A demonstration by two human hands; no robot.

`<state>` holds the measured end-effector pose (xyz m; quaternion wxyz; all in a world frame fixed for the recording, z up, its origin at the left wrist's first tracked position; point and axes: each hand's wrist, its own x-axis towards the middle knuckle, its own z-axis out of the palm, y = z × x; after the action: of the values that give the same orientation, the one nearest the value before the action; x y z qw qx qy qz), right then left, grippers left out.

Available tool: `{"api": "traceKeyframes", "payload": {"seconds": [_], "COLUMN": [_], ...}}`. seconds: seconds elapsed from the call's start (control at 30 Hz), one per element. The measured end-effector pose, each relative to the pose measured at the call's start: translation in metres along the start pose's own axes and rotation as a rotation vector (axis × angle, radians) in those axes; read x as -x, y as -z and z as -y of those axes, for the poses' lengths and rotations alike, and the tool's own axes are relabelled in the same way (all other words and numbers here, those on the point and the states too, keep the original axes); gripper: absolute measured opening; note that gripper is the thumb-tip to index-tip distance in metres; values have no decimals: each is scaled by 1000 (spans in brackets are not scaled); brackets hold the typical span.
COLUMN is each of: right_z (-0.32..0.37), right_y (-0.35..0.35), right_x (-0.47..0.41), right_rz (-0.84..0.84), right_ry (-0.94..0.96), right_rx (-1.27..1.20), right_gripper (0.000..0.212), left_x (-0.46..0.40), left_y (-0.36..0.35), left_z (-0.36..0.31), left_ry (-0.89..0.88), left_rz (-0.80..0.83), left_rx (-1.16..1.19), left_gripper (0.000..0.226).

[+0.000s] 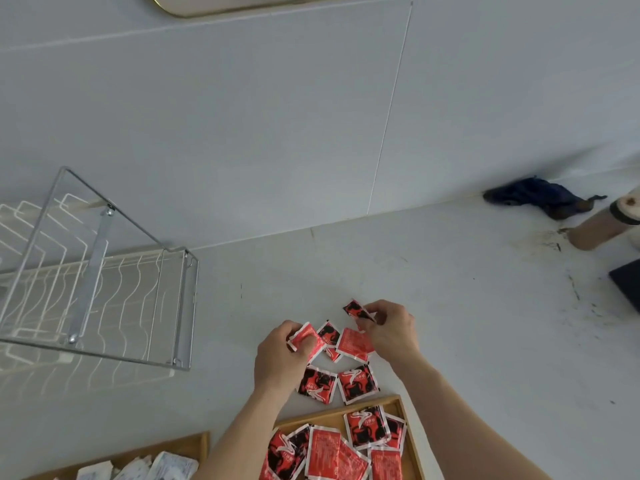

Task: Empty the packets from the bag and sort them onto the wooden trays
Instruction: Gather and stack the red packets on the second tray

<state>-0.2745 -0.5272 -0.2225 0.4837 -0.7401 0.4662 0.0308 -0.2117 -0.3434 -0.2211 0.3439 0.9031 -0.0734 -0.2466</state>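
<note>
Several red-and-black packets [356, 382] lie loose on the white counter in front of me. My left hand [277, 358] grips a red packet [304, 336] at the left of the pile. My right hand [393, 329] pinches another red-and-black packet [356, 309] lifted just above the pile. A wooden tray [410, 441] at the bottom centre holds several red packets. A second wooden tray [197, 445] at the bottom left holds several white packets [169, 465]. No bag is recognisable among these things.
A wire dish rack [104, 271] stands at the left against the wall. A dark blue cloth [540, 195] lies at the far right by the wall, next to a beige object [595, 230] and a black item [628, 282]. Dirty marks stain the counter on the right.
</note>
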Motion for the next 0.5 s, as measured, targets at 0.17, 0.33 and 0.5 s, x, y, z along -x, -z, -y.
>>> {"api": "traceKeyframes", "payload": {"seconds": [0.17, 0.33, 0.5], "right_z": [6, -5, -16], "right_y": [20, 20, 4], "right_x": [6, 12, 13], "right_rz": [36, 211, 111], "right_ry": [-4, 57, 233], "right_rx": [-204, -9, 258], "right_gripper": [8, 20, 38], "left_x": [-7, -2, 3], "left_y": [-10, -28, -34], "left_z": [-16, -18, -22], "left_ry": [-76, -207, -130], "left_rz": [85, 81, -32], "left_rx": [-180, -487, -397], "left_gripper": [23, 39, 35]}}
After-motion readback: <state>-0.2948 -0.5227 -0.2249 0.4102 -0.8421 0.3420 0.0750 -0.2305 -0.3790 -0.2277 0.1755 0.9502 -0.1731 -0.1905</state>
